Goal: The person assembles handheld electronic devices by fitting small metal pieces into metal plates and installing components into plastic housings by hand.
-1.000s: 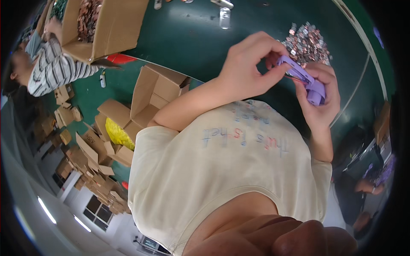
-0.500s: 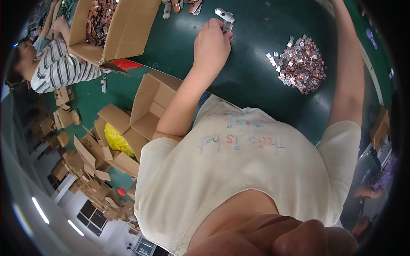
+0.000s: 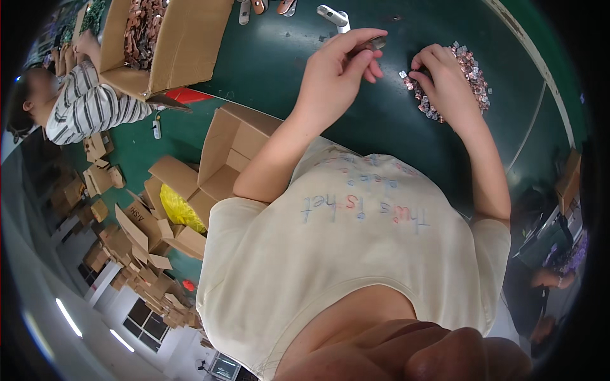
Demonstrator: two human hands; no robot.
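Note:
My left hand (image 3: pixel 333 79), over the dark green table, has its thumb and fingers closed on a small shiny metal piece (image 3: pixel 377 43). Its exact kind is unclear. Just beyond that hand lie white oblong parts with rounded ends (image 3: pixel 332 15). To the right, my right hand (image 3: pixel 448 86) reaches onto a heap of small square silver and copper-coloured metal pieces (image 3: pixel 473 73), covering much of it. Thumb and fingertips are bent together at the heap's left edge; whatever sits between them is too small to make out.
Several oblong metal parts (image 3: pixel 259 6) lie at the table's far edge. A carton of copper-coloured pieces (image 3: pixel 143 38) stands at left. Below are an opened carton (image 3: pixel 232 143) and a yellow bag (image 3: pixel 179 208) in another. A person in a striped top (image 3: pixel 98 95) sits far left.
My right hand has come in from the far right edge onto the heap. My left hand has moved right and turned, bringing the metal piece away from the white parts.

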